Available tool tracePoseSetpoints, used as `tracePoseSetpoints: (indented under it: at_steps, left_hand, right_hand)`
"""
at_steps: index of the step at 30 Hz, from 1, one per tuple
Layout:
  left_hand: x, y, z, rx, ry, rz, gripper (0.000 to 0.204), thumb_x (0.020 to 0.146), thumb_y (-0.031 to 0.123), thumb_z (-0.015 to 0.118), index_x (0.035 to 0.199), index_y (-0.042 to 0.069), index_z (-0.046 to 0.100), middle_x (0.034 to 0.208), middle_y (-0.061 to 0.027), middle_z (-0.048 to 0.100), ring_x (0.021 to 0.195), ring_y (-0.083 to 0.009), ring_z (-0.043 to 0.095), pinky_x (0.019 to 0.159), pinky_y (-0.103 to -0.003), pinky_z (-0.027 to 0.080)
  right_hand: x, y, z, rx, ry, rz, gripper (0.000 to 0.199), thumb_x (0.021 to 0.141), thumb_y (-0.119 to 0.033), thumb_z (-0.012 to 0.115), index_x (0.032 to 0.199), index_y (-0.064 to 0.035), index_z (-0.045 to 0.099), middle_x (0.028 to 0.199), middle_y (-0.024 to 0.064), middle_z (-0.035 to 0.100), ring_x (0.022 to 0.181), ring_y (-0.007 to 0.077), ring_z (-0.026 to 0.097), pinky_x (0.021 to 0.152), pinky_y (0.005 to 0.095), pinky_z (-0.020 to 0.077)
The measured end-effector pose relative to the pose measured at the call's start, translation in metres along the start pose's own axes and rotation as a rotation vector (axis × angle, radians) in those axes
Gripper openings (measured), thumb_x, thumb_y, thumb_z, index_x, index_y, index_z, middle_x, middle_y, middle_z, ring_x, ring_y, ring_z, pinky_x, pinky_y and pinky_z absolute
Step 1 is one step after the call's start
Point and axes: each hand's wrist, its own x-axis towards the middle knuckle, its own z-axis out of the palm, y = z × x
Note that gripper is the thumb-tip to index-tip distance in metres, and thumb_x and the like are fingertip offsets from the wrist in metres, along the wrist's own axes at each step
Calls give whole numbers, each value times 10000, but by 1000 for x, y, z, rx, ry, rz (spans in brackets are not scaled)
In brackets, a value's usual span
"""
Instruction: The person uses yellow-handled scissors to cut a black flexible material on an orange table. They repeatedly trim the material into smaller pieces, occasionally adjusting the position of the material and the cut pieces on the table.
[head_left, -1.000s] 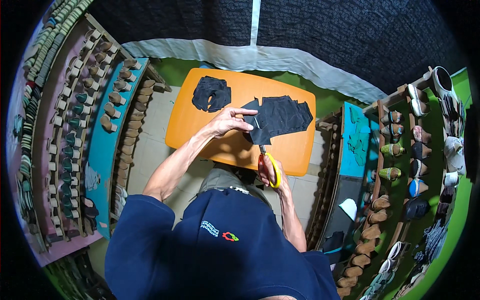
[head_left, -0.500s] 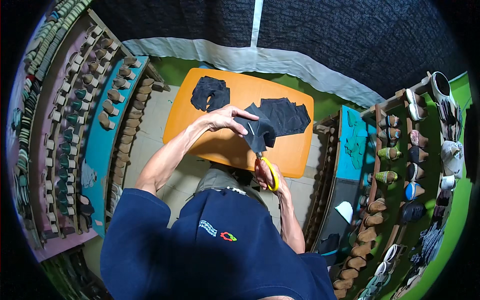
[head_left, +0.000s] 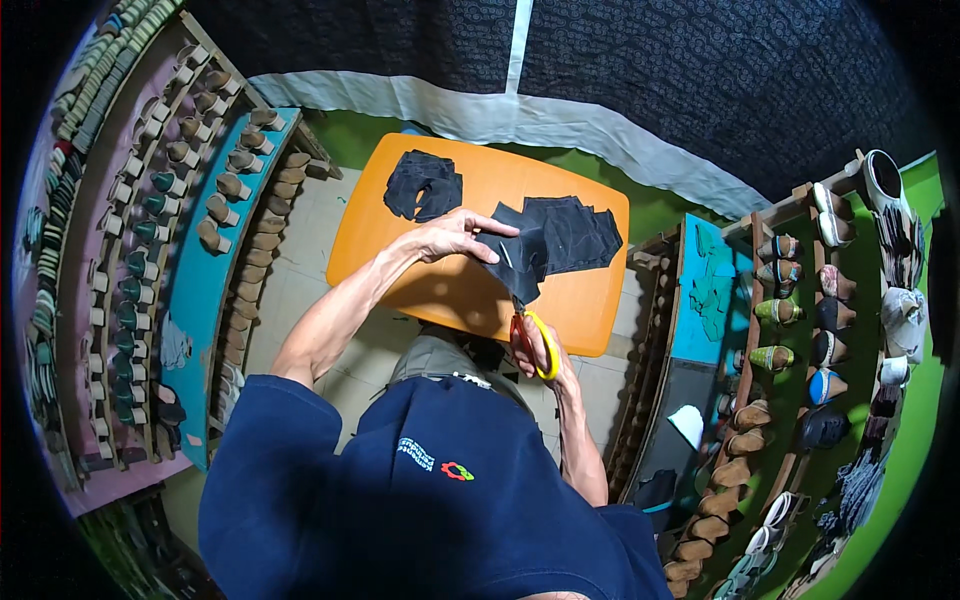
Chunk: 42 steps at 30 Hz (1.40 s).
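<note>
My left hand (head_left: 452, 238) pinches the edge of a black sheet piece (head_left: 522, 272) between thumb and fingers, holding it above the near side of the orange table. A short pale mark or slit shows on that piece. In my right hand (head_left: 545, 362) are scissors (head_left: 549, 343) with yellow and red handles. Their blades point away from me and meet the near corner of the piece, which partly hides them. Behind the held piece lies a stack of black pieces (head_left: 578, 235) on the right of the table. Another black stack (head_left: 422, 185), with a small gap in it, lies at the back left.
The orange table (head_left: 375, 270) stands before me. Racks of wooden shoe lasts (head_left: 230, 187) rise at the left; shoes and lasts (head_left: 772, 357) fill the right-hand rack. Green scraps (head_left: 712, 280) lie on a blue shelf. A dark patterned curtain (head_left: 680, 90) hangs behind the table.
The scissors' red inner handle shows more and the handles look further apart. The held black piece has shifted and tilted slightly. My left hand keeps its hold almost in place.
</note>
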Motion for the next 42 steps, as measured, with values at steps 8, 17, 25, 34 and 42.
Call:
tracePoseSetpoints:
  at_steps: [8,17,25,34,42]
  left_hand:
    - [-4,1,15,-116,61,141,622,795,-18,769,1381,72,583,1128,-37,701,943,-67,635,875,-208,509]
    - [-2,-7,10,-121,154,160,552,796,28,765,1330,54,628,983,-9,722,857,-38,624,799,-201,494]
    - [-5,-4,20,-45,118,153,612,779,24,778,1364,94,611,915,55,680,758,-7,531,710,-181,432]
    - [-6,-6,26,-146,202,157,559,805,28,764,1345,78,625,946,44,687,741,-16,529,714,-192,441]
    - [2,-21,33,-263,235,205,619,815,23,759,1401,72,566,996,19,710,794,-7,581,750,-181,463]
  right_hand:
    - [2,3,1,-46,55,-28,604,968,-664,443,829,-83,527,527,-27,400,393,77,377,361,242,314]
    - [1,3,2,-19,46,-28,586,967,-621,511,779,-66,511,549,-4,425,413,102,401,387,270,345]
    - [12,6,4,67,-70,-39,616,959,-687,440,829,-90,517,550,-18,415,423,85,400,392,246,321]
    - [7,0,7,79,50,-2,598,952,-648,509,808,-68,511,542,-10,402,419,97,381,398,265,342]
    - [5,-2,8,48,108,16,576,966,-628,496,784,-82,499,542,-8,412,405,91,390,380,257,330]
